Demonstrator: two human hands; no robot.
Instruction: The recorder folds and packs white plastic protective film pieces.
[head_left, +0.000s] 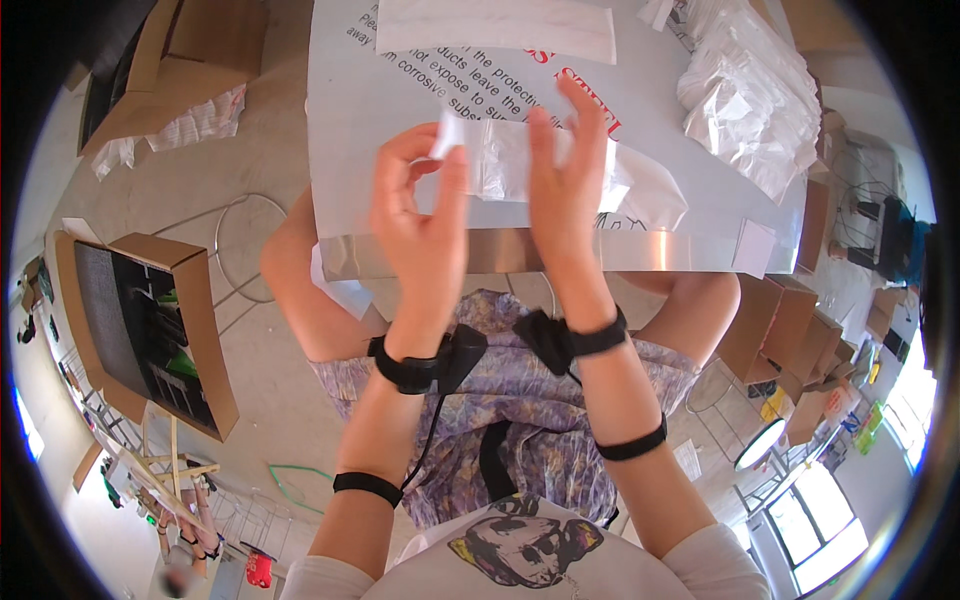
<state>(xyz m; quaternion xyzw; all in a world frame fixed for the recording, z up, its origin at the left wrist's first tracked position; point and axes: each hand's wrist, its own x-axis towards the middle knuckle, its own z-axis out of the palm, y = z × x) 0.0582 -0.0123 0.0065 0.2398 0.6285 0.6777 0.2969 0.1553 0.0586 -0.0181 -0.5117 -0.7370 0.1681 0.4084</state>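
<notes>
Between the thumb and fingers of my left hand (425,200) is a small white slip (447,135), pinched and slightly blurred. My right hand (568,185) has its fingers spread, just over the right part of a clear plastic bag (503,160) lying on the table. Whether the right hand touches the bag cannot be made out. To the right of that hand lies a whitish, loosely shaped packet (648,187), partly hidden by the hand.
The table (350,200) has a film-covered top and a bare metal front edge. A pile of clear plastic bags (750,100) sits at its far right, a long white strip (495,28) at the far side. Cardboard boxes (190,260) stand left; others (765,320) stand right.
</notes>
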